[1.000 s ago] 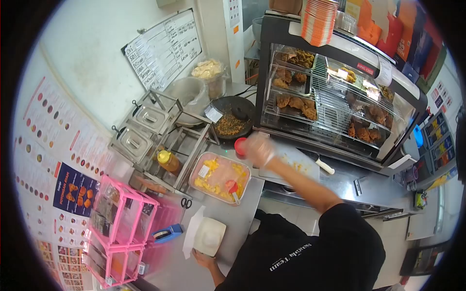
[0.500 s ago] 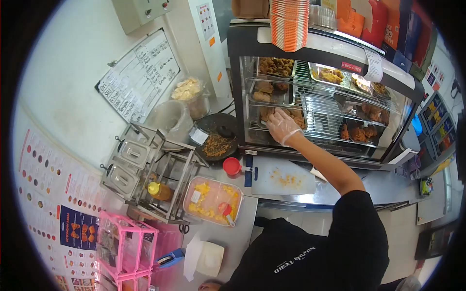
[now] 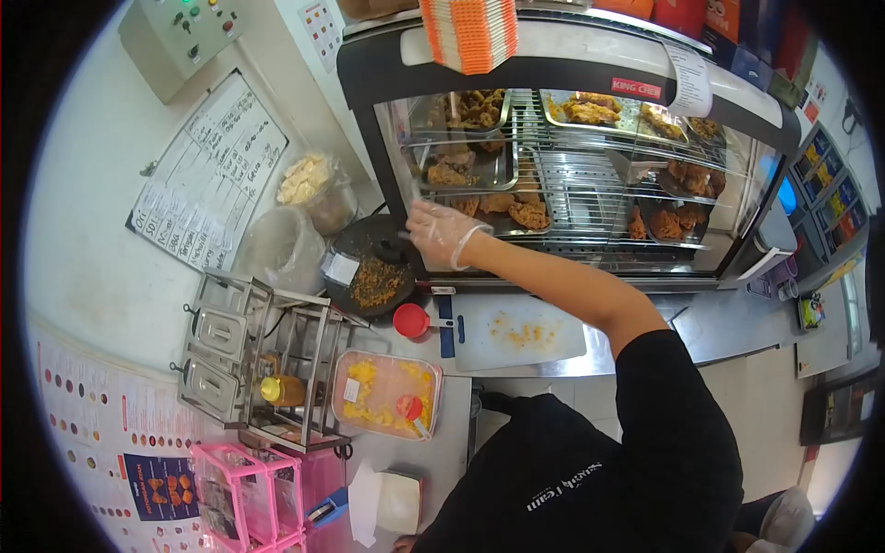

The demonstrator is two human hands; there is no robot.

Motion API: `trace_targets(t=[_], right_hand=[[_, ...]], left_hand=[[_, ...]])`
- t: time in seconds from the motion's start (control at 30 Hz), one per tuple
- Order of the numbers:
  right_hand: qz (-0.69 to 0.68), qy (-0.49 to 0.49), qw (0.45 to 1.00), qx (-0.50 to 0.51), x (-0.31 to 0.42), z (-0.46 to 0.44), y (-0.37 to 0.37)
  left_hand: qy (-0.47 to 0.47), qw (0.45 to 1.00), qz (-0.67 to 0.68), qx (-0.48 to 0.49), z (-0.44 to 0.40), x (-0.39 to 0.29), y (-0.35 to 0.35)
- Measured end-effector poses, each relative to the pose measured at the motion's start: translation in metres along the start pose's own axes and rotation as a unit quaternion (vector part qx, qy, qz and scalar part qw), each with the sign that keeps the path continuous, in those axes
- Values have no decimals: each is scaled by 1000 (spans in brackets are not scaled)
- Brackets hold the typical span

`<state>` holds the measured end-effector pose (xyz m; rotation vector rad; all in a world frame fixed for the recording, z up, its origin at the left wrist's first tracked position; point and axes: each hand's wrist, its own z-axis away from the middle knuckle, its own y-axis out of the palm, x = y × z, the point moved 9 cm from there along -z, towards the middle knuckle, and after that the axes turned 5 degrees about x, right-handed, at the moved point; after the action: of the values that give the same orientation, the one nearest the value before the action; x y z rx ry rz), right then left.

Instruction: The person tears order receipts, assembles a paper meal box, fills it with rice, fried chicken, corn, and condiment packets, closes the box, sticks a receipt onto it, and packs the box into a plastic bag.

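My right hand point(image 3: 444, 236), in a clear plastic glove, reaches to the lower left edge of the glass display case point(image 3: 383, 157). Its fingers are apart and touch the glass or frame there; nothing is seen in them. Behind the glass, trays hold fried pieces point(image 3: 527, 214). Of my left hand point(image 3: 404, 545) only a small part shows at the bottom edge, beside a pale open box point(image 3: 399, 503) with a white flap; its fingers are hidden.
Below the case are a cutting board point(image 3: 521, 336) with crumbs and a red-topped container point(image 3: 411, 321). A stone mortar point(image 3: 373, 276), a tub of yellow pieces point(image 3: 385, 396), a metal rack point(image 3: 309, 369) and pink drawers point(image 3: 249, 488) stand leftward.
My right hand has gone from near the red container to the case front, then left along the glass to its edge. The view has shifted; my left hand has mostly left it.
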<state>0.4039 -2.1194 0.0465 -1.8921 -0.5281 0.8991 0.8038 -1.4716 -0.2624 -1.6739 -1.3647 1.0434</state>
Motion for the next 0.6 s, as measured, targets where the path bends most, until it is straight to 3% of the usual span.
trace_targets(t=[0.1, 0.13, 0.23, 0.33, 0.47, 0.6], right_hand=[[-42, 54, 998, -4, -13, 37, -12], [18, 87, 996, 19, -19, 53, -9], [-10, 209, 975, 71, -45, 99, -22], [58, 304, 935, 173, -64, 135, -34], [59, 352, 926, 119, -77, 170, -41], [-23, 403, 891, 208, -68, 149, -22]], left_hand=[[-11, 1000, -17, 3, 1, 15, -2], [-19, 1000, -24, 6, 2, 22, -3], [-41, 998, -53, 9, 3, 41, -7], [-56, 996, -66, 31, 3, 51, -9], [-63, 995, -61, 52, 4, 43, -13], [-58, 997, -42, -5, 1, 43, -11]])
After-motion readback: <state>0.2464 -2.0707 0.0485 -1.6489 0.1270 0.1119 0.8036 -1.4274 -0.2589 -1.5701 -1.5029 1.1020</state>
